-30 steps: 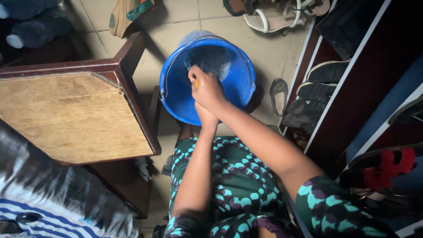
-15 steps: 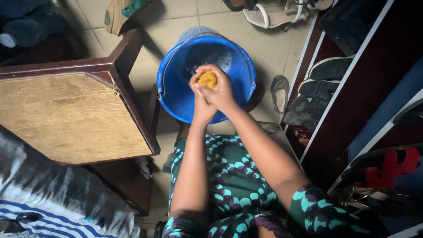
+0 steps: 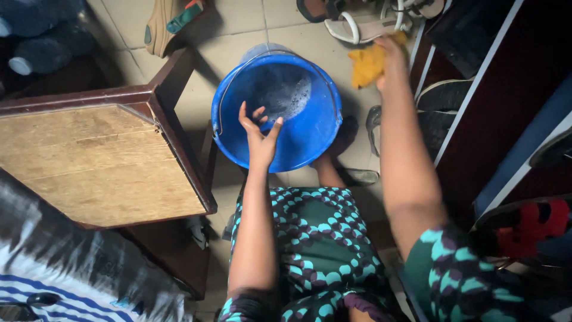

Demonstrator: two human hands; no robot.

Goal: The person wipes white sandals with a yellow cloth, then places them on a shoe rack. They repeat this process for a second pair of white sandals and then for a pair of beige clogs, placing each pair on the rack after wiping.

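Note:
A blue bucket (image 3: 310, 140) with soapy water stands on the tiled floor in front of my knees. My left hand (image 3: 258, 132) hovers over the bucket's near side, fingers spread, holding nothing. My right hand (image 3: 390, 58) is stretched out to the right of the bucket, toward the shoe rack, gripping a yellow cloth (image 3: 366, 64) that hangs from it.
A wooden table (image 3: 101, 158) stands close on the left. A dark shoe rack (image 3: 476, 101) with several shoes fills the right side. Sandals (image 3: 363, 27) lie on the floor beyond the bucket, and a single shoe (image 3: 374, 122) beside it. Striped fabric (image 3: 71, 292) is at bottom left.
Both hands were squeezing the yellow cloth together over the bucket. Now my right hand has carried it away to the right and my left hand has let go and opened.

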